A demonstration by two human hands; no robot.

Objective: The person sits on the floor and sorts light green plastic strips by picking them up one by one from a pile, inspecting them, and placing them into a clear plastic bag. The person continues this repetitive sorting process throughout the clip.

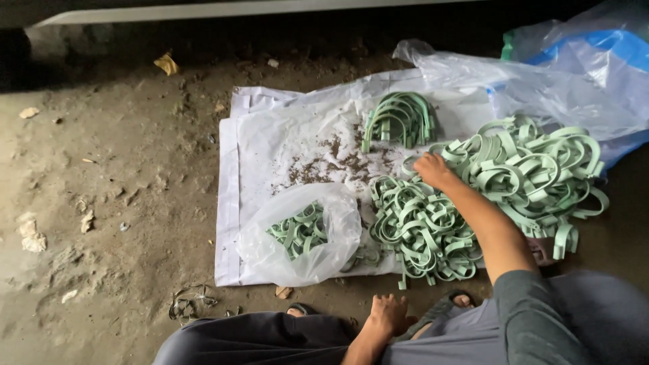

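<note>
Dirt floor w/ white sheet point(257, 155): clear bag point(307, 233) holds green clips point(297, 231).

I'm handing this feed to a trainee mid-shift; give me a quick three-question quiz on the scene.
1. True or false: the right hand rests on the big pile of green clips.
2. Where is the left hand? A) on the clear bag of clips B) low, near the person's sandalled feet, holding nothing
3. The neat nested stack of clips lies on a white ____.

Key: 1 true; 2 B; 3 sheet.
</note>
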